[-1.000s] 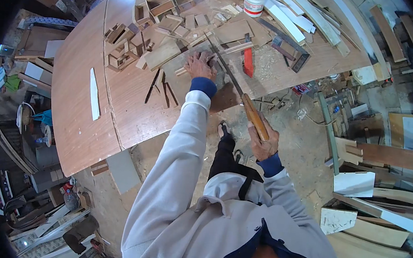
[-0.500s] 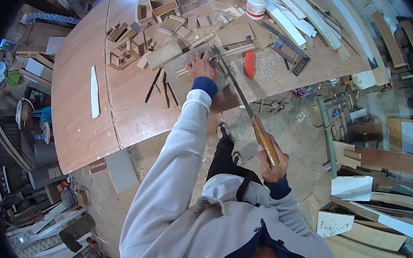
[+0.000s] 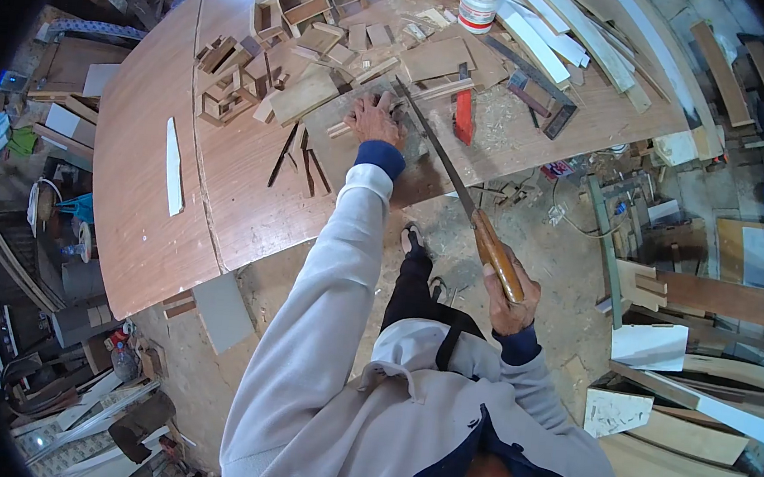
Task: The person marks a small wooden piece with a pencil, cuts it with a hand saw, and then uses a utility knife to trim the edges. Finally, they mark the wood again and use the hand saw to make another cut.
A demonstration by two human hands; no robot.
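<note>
Presses down with the left hand [image 3: 376, 123] near the close edge of the worktable [image 3: 137, 181], palm down and fingers somewhat spread over wood, probably to stop it slipping. Shows a short wooden end jutting out left of that hand, and a pale wooden strip [image 3: 442, 90] beyond the blade to the right; cannot tell, with the middle covered, whether 1 piece or 2.

Grips a handsaw [image 3: 484, 232] in the right hand [image 3: 512, 304], with fingers wrapped around the wooden handle. Holds that handle low, out past the table edge, apparently for free room around the elbow. Slants the blade up and left from there, passing just beside the left fingers, with the tip over the tabletop close to the strip. Cannot tell of contact between teeth and wood: too fine to make out.

Lying just under the strip's right end, a red-handled tool [image 3: 462, 118], perhaps for quick reach. Farther right, a try square [image 3: 558, 119], seemingly set aside. Toward the far edge, an upright white jar [image 3: 477, 15] with handles poking out, and 2 or more open wooden boxes [image 3: 309, 17], likely placed there to avoid the saw.
</note>
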